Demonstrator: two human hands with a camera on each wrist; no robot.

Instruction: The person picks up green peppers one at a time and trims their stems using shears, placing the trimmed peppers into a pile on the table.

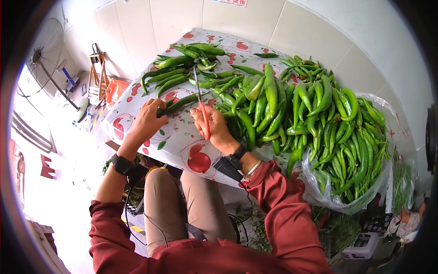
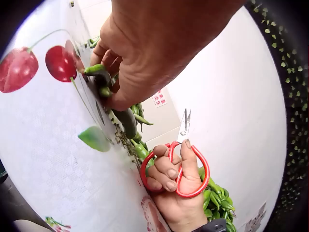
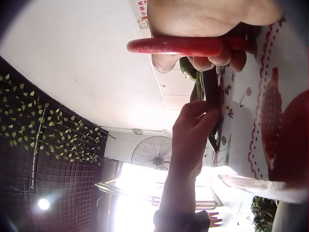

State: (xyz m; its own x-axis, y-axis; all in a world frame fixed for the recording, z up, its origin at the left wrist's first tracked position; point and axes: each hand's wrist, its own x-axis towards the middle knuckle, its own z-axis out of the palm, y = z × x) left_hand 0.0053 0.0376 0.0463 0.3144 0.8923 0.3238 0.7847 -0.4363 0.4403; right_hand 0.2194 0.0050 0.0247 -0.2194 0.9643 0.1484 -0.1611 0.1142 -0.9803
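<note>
My left hand (image 1: 148, 118) is over the cloth near the table's left side, its fingers and thumb gripping a long green pepper (image 1: 185, 101). In the left wrist view, pepper ends (image 2: 96, 70) poke out between the fingers and thumb. My right hand (image 1: 215, 127) holds scissors (image 1: 204, 119) with red loop handles, fingers through the loops. The scissor blades (image 2: 185, 121) point away from me, tips slightly apart, beside the pepper's far end. Beyond both hands lies a smaller group of green peppers (image 1: 171, 73). A large heap of green peppers (image 1: 269, 100) spreads right of the scissors.
The table has a white cloth (image 1: 171, 146) printed with red fruit. A clear plastic bag (image 1: 360, 208) full of peppers sits at its right edge. Tiled wall (image 1: 237, 23) stands behind. A standing fan (image 1: 39, 57) and an orange container (image 1: 116, 91) are at left.
</note>
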